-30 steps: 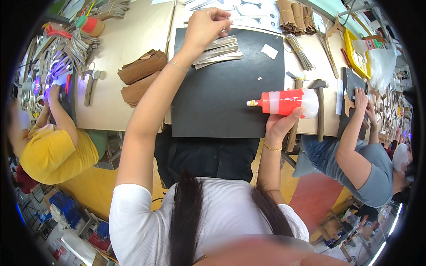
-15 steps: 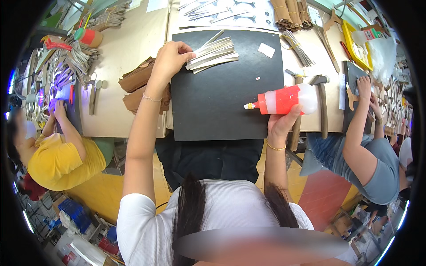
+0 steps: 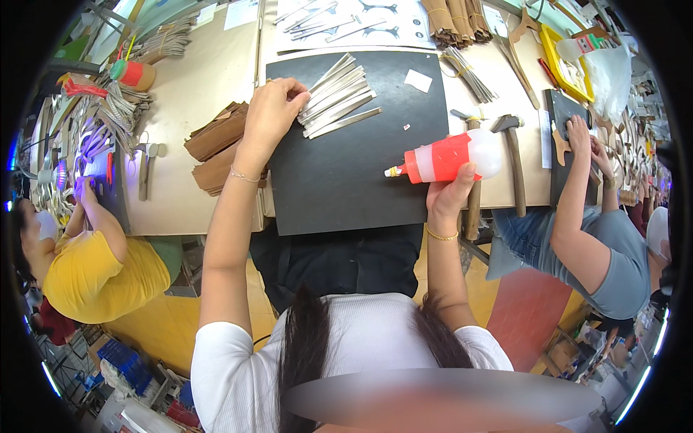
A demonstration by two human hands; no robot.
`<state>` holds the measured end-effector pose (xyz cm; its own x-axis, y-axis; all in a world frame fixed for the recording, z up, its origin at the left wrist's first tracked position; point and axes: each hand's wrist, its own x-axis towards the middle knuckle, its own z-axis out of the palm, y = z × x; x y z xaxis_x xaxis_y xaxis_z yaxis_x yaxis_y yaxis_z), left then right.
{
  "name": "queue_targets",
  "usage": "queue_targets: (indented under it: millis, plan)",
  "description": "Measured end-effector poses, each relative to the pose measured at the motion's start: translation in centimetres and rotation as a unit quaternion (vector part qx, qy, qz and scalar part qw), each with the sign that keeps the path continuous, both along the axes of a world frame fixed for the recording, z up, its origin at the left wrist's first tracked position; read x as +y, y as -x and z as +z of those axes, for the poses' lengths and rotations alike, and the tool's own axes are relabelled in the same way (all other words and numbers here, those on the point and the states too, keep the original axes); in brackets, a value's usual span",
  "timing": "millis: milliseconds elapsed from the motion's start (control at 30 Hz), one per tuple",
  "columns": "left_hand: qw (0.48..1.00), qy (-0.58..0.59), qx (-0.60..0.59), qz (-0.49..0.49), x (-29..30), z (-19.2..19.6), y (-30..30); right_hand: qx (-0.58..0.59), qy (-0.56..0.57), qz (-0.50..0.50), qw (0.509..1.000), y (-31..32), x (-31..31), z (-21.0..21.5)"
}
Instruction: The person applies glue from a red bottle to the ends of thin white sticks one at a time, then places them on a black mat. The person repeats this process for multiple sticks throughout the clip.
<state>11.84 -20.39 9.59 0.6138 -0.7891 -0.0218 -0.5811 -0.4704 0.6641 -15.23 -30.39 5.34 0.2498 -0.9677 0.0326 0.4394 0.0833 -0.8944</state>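
In my right hand (image 3: 450, 196) is a squeeze bottle (image 3: 451, 159) with a red wrap and red nozzle. It lies on its side above the right edge of a black board (image 3: 346, 187), its tip pointing left. My left hand (image 3: 278, 108) is closed, thumb and fingers pinched at the left ends of a fan of thin, pale strips (image 3: 338, 101) on the board's far part. The fingertips partly hide those ends, and the strips splay to the right.
Brown folded pieces (image 3: 216, 144) lie left of the board; hammers (image 3: 514, 162) lie to its right. Bundled strips (image 3: 469, 74), brown rolls (image 3: 447, 22) and a yellow tray (image 3: 567, 65) stand farther back. Co-workers sit at left (image 3: 108, 267) and right (image 3: 592, 245).
The strips have spread into a wider fan, with one now lying apart toward the near side. The whole view has shifted a little; the bottle stays in my right hand, tilted slightly more.
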Motion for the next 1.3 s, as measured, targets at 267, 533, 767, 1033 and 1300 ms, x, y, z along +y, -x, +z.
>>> queue_targets:
  millis: [267,533,767,1033,1300]
  plan:
    - [0.962,0.076,0.262,-0.003,2.5,2.9,2.6,-0.003,-0.022,-0.010,1.000,0.3,-0.2,-0.4]
    - [0.839,0.031,0.534,0.100,6.7,0.3,8.9,0.008,0.004,-0.047,0.999,0.7,-0.7,-0.1]
    - [0.804,0.105,0.575,0.111,8.7,-0.3,10.2,0.074,0.110,-0.059,0.989,1.0,-0.7,0.5]
    - [0.793,0.134,0.577,0.142,9.1,-0.2,11.0,0.101,0.147,-0.049,0.983,0.7,-0.2,0.2]
    - [0.795,0.138,0.574,0.140,9.3,-0.6,11.3,0.118,0.159,-0.048,0.979,0.6,-0.2,0.1]
